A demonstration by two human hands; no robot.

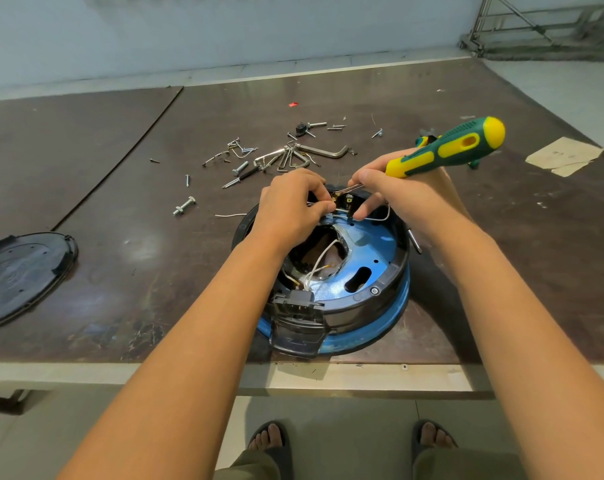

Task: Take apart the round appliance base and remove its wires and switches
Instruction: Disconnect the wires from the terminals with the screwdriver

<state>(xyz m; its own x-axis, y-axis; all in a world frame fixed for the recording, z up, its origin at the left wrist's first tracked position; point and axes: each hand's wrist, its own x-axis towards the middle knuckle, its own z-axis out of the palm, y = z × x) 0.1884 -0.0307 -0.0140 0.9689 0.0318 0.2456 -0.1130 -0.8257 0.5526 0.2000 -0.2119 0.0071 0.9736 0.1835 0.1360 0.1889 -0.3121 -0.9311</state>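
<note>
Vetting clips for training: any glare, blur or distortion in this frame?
Head view: wide-angle distortion bows the far edge of the table; soft glare on its top left of the base; screwdriver and wires sharp, no motion blur.

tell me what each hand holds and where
The right hand grips the screwdriver at its handle's front end; left hand pinches a white wire near its end.

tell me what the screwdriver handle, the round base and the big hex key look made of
Screwdriver handle: moulded plastic, green and yellow, with ribbed grip zones that may be rubbery.
Round base: glossy blue pan looks like painted sheet metal with punched slots; its black rim looks like plastic.
Hex key: bare steel, dull silver sheen.
</note>
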